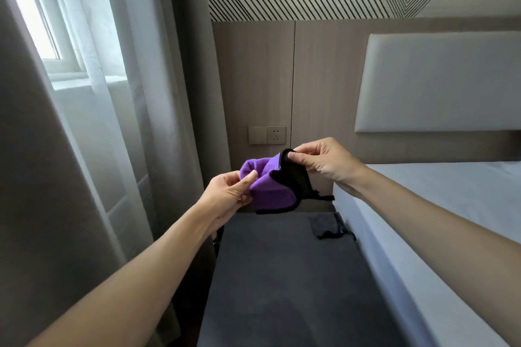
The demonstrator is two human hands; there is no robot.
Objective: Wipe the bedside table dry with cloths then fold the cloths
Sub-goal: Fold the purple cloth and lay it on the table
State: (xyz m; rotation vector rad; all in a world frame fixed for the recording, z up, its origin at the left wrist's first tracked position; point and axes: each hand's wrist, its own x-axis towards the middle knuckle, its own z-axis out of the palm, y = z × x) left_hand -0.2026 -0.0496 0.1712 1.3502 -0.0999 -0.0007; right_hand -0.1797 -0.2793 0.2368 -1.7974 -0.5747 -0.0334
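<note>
Bare forearms, the left forearm (127,282) and the right forearm (437,225), reach forward from the lower corners over a dark grey, flat-topped bedside table (276,276). At the table's far right corner lies a small dark grey cloth (327,227), apparently already folded, just beside the white-sheeted bed (451,183).

Above the table's far end, both hands hold a purple microfibre cloth with black edging (267,191) in the air. The left hand (228,194) pinches the purple side between thumb and fingers. The right hand (327,163) pinches a black-edged corner, raised slightly higher. The cloth sags bunched between them, so this looks like the folding stage.

To fold it well, the hands would likely draw apart until the cloth hangs flat, match corners, then crease it on the tabletop.

Beyond are a beige wall socket (267,135), grey curtains (84,149) on the left, and a pale padded headboard (437,82).
</note>
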